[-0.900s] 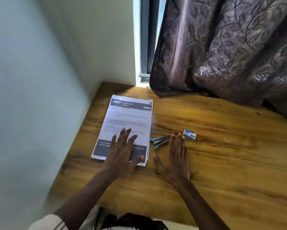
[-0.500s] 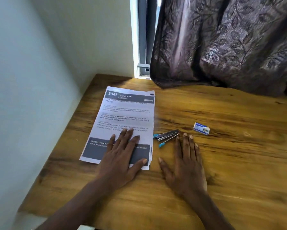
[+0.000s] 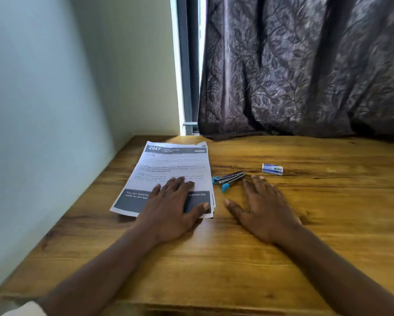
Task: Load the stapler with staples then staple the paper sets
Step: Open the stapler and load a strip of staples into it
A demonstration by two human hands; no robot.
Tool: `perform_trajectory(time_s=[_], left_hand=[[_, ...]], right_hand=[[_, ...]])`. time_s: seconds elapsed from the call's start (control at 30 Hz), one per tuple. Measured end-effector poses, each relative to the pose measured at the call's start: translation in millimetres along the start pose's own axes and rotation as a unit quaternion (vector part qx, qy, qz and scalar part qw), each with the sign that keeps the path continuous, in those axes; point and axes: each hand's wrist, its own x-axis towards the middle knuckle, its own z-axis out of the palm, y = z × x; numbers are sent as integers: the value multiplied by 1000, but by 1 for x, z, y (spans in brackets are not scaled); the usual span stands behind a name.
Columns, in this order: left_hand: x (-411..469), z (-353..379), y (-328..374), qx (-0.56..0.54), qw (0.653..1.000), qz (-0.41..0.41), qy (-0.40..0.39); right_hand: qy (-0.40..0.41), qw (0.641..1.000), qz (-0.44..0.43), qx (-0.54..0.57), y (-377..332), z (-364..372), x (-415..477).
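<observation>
A stack of printed paper sheets (image 3: 173,165) lies on the left part of the wooden table (image 3: 317,224). My left hand (image 3: 172,208) rests flat on the stack's near end, fingers spread. A small metal stapler with blue ends (image 3: 229,179) lies just right of the papers, its jaws apart. My right hand (image 3: 263,206) lies flat on the bare wood, fingertips just short of the stapler and not touching it. A small white and blue staple box (image 3: 272,168) sits beyond and to the right of the stapler.
A pale wall (image 3: 54,110) closes off the table's left side. A dark patterned curtain (image 3: 305,69) hangs over the table's far edge, with a window frame (image 3: 188,65) beside it. Bare wood stretches to the right of the staple box.
The camera has lowered and moved closer, so the table fills more of the view. Both hands stay flat in the same places, left on the papers and right beside the stapler.
</observation>
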Motion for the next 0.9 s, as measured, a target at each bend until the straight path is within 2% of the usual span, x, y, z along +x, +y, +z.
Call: perform_trajectory(time_s=[0.17,0.27,0.37,0.47,0.57,0.9], left_hand=[[-3,-4,-1,-39,998,8,50],[-6,-8,1,-81,992,15,98],[-2,-7,0,-77,991,25,109],[3,-3,-2,-50,995,44,78],[4,0,-3,-29,997,49,60],[-4,-5,4,1,994,57,95]], right_hand=[[16,1000,1,11,-1,-4,0],[82,997,-8,14,-2,-4,5],[131,989,-64,13,-5,-4,20],[116,985,-124,29,-3,-5,39],[80,985,-141,52,1,-4,52],[132,972,-150,123,4,-1,55]])
